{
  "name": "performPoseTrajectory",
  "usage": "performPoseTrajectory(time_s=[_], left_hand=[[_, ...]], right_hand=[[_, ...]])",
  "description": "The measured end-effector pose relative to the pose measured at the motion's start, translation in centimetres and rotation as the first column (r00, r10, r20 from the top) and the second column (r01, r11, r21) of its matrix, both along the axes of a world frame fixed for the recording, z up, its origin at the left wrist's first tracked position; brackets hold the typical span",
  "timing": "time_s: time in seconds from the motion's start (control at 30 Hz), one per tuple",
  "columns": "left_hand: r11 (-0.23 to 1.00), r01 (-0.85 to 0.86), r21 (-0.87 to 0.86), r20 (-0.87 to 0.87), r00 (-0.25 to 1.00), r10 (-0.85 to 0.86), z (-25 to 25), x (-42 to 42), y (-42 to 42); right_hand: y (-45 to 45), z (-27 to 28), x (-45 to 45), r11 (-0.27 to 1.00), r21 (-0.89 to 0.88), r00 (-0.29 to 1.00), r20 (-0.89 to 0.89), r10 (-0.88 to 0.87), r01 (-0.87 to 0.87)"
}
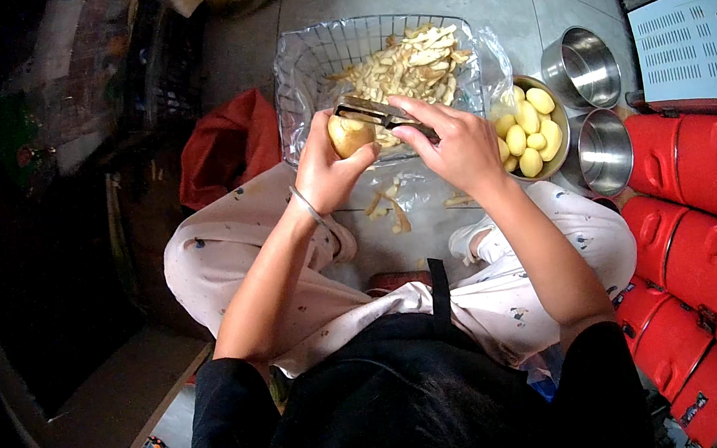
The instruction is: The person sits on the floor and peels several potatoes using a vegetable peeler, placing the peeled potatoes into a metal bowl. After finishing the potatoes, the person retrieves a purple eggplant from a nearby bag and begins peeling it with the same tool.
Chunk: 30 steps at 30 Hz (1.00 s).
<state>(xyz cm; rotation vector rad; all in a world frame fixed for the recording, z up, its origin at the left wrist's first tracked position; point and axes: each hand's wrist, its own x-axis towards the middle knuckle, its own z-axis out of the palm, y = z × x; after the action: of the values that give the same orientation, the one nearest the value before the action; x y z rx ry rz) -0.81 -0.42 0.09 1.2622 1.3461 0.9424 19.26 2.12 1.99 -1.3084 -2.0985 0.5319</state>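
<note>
My left hand grips a potato over the near edge of a wire basket lined with clear plastic. In my right hand is a peeler, its blade end lying across the top of the potato. Potato peelings are heaped inside the basket. To the right of my right hand stands a metal bowl full of peeled yellow potatoes. My fingers hide part of the peeler's handle.
Two steel pots stand beyond the bowl, near a white vented appliance. Several red cases are stacked at the right. A red bag lies left of the basket. Loose peelings lie on plastic between my feet.
</note>
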Motion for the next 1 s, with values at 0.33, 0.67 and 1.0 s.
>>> performPoseTrajectory(time_s=[0.33,0.67,1.0], left_hand=[[0.969,-0.007,-0.247,0.672,0.719,0.177,2.4,0.7,0.6],[0.840,0.233,-0.489,0.822,0.444,0.356,0.9,0.2,0.7],[0.832,0.166,-0.529,0.792,0.449,0.414,1.4,0.1,0.4]], right_hand=[[0.2,0.0,1.2,0.952,-0.276,0.966,-0.177,-0.188,0.134],[-0.8,0.2,-0.5,0.998,0.066,0.999,-0.041,0.006,-0.003],[-1.4,0.6,-0.7,0.999,0.032,0.997,-0.071,-0.004,0.007]])
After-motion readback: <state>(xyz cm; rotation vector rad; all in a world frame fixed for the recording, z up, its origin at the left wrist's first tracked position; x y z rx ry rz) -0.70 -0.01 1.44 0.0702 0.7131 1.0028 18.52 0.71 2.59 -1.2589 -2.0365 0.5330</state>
